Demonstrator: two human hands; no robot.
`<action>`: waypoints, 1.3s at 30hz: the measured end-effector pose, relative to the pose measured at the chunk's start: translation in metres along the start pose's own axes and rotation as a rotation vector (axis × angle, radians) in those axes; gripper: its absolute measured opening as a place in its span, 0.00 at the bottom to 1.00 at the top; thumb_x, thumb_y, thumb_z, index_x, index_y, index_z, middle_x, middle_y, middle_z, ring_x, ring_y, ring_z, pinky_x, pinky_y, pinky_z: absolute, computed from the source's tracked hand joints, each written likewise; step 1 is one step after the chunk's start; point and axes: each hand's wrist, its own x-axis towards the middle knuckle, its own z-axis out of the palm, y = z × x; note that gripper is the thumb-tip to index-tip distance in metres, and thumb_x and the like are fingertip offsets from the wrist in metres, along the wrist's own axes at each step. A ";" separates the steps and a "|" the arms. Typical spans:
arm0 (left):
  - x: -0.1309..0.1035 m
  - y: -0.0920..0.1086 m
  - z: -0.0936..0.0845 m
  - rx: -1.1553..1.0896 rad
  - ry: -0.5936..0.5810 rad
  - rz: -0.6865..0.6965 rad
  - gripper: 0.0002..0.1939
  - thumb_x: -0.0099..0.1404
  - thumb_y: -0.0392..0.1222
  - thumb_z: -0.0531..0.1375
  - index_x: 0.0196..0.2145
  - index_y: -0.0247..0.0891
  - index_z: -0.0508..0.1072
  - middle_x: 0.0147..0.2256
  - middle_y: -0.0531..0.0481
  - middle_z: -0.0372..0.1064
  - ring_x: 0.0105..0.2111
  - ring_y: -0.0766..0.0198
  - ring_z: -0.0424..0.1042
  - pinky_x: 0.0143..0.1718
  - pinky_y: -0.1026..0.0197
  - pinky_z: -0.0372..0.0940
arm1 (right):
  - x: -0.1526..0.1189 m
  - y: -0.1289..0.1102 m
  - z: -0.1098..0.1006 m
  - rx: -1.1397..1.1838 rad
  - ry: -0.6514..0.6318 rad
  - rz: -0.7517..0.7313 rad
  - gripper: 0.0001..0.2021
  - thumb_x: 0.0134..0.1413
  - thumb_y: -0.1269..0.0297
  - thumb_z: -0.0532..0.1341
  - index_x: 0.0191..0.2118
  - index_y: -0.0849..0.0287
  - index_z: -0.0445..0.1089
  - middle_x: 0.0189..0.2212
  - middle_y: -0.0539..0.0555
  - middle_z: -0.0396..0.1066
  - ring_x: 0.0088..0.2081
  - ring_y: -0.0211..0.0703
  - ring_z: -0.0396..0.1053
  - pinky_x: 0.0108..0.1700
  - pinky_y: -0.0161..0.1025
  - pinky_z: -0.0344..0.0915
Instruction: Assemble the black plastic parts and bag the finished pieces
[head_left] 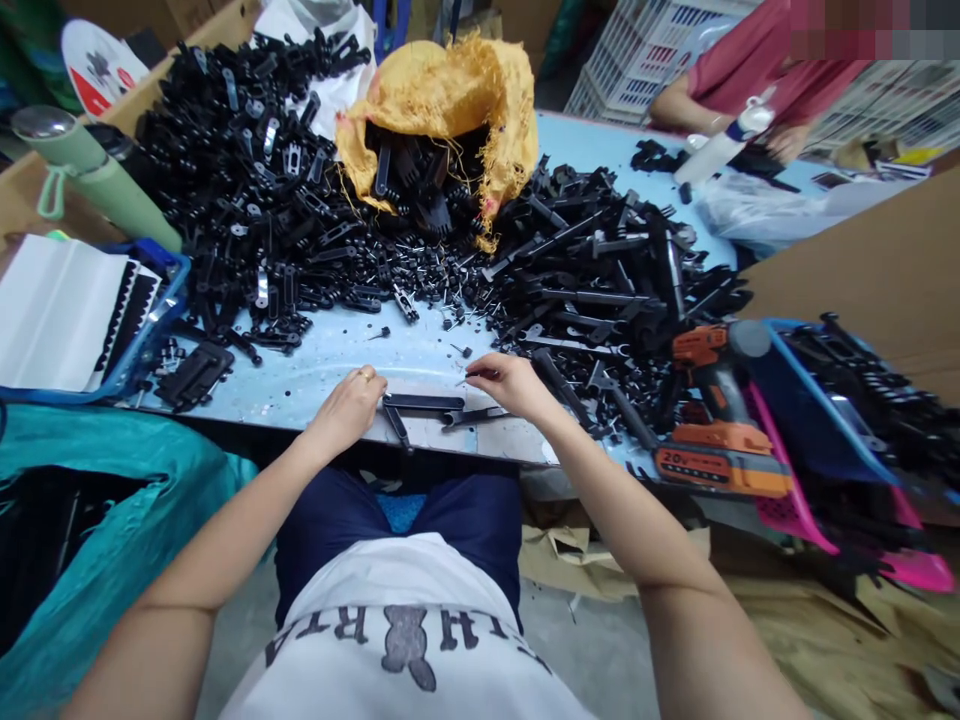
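My left hand (349, 410), fingers closed, is at the left end of a black jointed plastic part (424, 403) lying at the table's front edge; a shorter black arm hangs off that end. My right hand (514, 385) pinches a small black-headed screw (470, 377) above the part's right end. Under that end lies a black forked piece (474, 418). Just beyond my hands, a loose black-headed screw (462, 351) and another small screw (381, 332) rest on the light blue tabletop (330, 350). My left fingertips are partly hidden.
Heaps of black plastic parts (247, 200) and long black handles (600, 260) cover the back. Between them stands a yellow woven sack (442, 90). An orange cordless drill (724, 420) lies right, beside a blue basket (810, 400). A green bottle (97, 170) stands left. A co-worker (765, 80) sits across.
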 end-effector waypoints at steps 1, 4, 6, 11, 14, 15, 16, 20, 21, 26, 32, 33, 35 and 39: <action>0.002 0.003 -0.002 0.027 -0.030 0.022 0.13 0.62 0.26 0.48 0.33 0.36 0.70 0.32 0.44 0.63 0.36 0.57 0.66 0.38 0.57 0.65 | -0.004 -0.004 -0.002 0.005 -0.040 0.020 0.06 0.48 0.68 0.63 0.35 0.61 0.74 0.30 0.52 0.73 0.31 0.37 0.70 0.37 0.34 0.65; 0.006 0.010 -0.007 0.074 -0.073 0.026 0.16 0.58 0.21 0.47 0.30 0.36 0.69 0.32 0.43 0.63 0.37 0.55 0.65 0.37 0.56 0.65 | -0.011 -0.012 -0.004 -0.044 -0.134 0.032 0.05 0.48 0.70 0.63 0.34 0.61 0.74 0.29 0.52 0.74 0.30 0.37 0.70 0.36 0.33 0.64; 0.006 0.012 -0.004 0.076 -0.057 0.019 0.14 0.58 0.22 0.48 0.31 0.36 0.69 0.32 0.42 0.64 0.37 0.55 0.66 0.37 0.55 0.66 | -0.012 -0.016 -0.003 -0.127 -0.162 -0.005 0.05 0.49 0.72 0.62 0.34 0.62 0.74 0.30 0.53 0.74 0.31 0.37 0.71 0.37 0.32 0.64; -0.003 0.009 0.027 0.048 0.103 0.023 0.08 0.66 0.36 0.51 0.38 0.34 0.69 0.31 0.43 0.67 0.35 0.56 0.68 0.37 0.55 0.65 | -0.014 -0.029 0.002 -0.347 -0.237 -0.127 0.08 0.51 0.75 0.59 0.36 0.62 0.74 0.35 0.56 0.74 0.36 0.39 0.71 0.39 0.32 0.62; -0.013 0.004 0.041 0.076 0.149 0.039 0.12 0.67 0.37 0.49 0.43 0.34 0.69 0.32 0.42 0.70 0.35 0.56 0.69 0.36 0.54 0.64 | -0.022 -0.021 0.008 -0.344 -0.188 -0.174 0.08 0.55 0.72 0.57 0.39 0.60 0.72 0.36 0.56 0.73 0.37 0.40 0.71 0.39 0.33 0.63; -0.016 0.002 0.043 0.093 0.159 0.038 0.13 0.67 0.37 0.49 0.44 0.35 0.69 0.33 0.41 0.71 0.36 0.56 0.69 0.37 0.53 0.63 | -0.026 -0.015 0.011 -0.312 -0.142 -0.204 0.08 0.57 0.70 0.56 0.40 0.60 0.72 0.37 0.56 0.73 0.38 0.40 0.71 0.40 0.34 0.63; -0.018 0.001 0.044 0.111 0.177 0.033 0.13 0.67 0.38 0.49 0.45 0.36 0.69 0.35 0.41 0.71 0.38 0.55 0.69 0.39 0.51 0.62 | -0.030 -0.007 0.015 -0.272 -0.087 -0.247 0.10 0.59 0.68 0.55 0.41 0.60 0.71 0.38 0.57 0.73 0.39 0.40 0.70 0.41 0.35 0.64; -0.017 0.010 0.045 0.121 0.227 0.107 0.14 0.66 0.42 0.52 0.48 0.39 0.67 0.47 0.40 0.69 0.50 0.51 0.65 0.51 0.44 0.54 | -0.045 0.028 0.033 -0.171 0.078 -0.442 0.16 0.60 0.59 0.54 0.50 0.61 0.67 0.44 0.61 0.70 0.44 0.42 0.68 0.46 0.39 0.64; -0.012 0.016 0.046 0.105 0.192 0.163 0.16 0.65 0.43 0.53 0.50 0.39 0.66 0.49 0.40 0.67 0.52 0.51 0.63 0.53 0.44 0.51 | -0.048 0.035 0.038 -0.174 0.081 -0.474 0.19 0.59 0.58 0.56 0.52 0.61 0.65 0.45 0.61 0.70 0.44 0.43 0.68 0.46 0.40 0.65; 0.023 0.053 0.058 0.035 -0.099 0.163 0.30 0.58 0.55 0.59 0.51 0.32 0.63 0.44 0.37 0.68 0.46 0.49 0.65 0.46 0.49 0.57 | -0.052 0.057 0.055 -0.223 0.095 -0.461 0.23 0.58 0.56 0.56 0.56 0.63 0.61 0.37 0.59 0.72 0.39 0.43 0.67 0.42 0.42 0.65; 0.039 0.056 0.060 -0.004 -0.189 0.188 0.25 0.56 0.56 0.60 0.45 0.35 0.65 0.41 0.41 0.66 0.44 0.52 0.64 0.43 0.53 0.58 | -0.039 0.070 0.046 -0.303 -0.049 -0.644 0.21 0.60 0.57 0.54 0.55 0.61 0.62 0.35 0.57 0.70 0.36 0.41 0.65 0.39 0.38 0.63; 0.039 0.055 0.058 0.001 -0.205 0.188 0.25 0.57 0.56 0.59 0.45 0.34 0.65 0.41 0.41 0.66 0.44 0.52 0.64 0.43 0.53 0.58 | -0.035 0.071 0.042 -0.314 -0.072 -0.687 0.21 0.60 0.56 0.53 0.56 0.61 0.62 0.33 0.57 0.70 0.35 0.40 0.65 0.37 0.37 0.62; 0.035 0.055 0.053 0.018 -0.236 0.180 0.24 0.60 0.55 0.57 0.46 0.34 0.64 0.42 0.41 0.66 0.45 0.52 0.64 0.43 0.54 0.58 | -0.030 0.073 0.036 -0.340 -0.100 -0.752 0.22 0.61 0.55 0.51 0.56 0.62 0.61 0.31 0.56 0.69 0.33 0.39 0.64 0.36 0.36 0.61; 0.023 0.053 0.047 0.073 -0.228 0.272 0.28 0.64 0.53 0.53 0.55 0.30 0.58 0.52 0.36 0.61 0.50 0.52 0.61 0.49 0.54 0.56 | -0.028 0.071 0.030 -0.476 -0.077 -0.707 0.23 0.61 0.50 0.50 0.52 0.62 0.65 0.32 0.57 0.70 0.34 0.41 0.65 0.34 0.35 0.59</action>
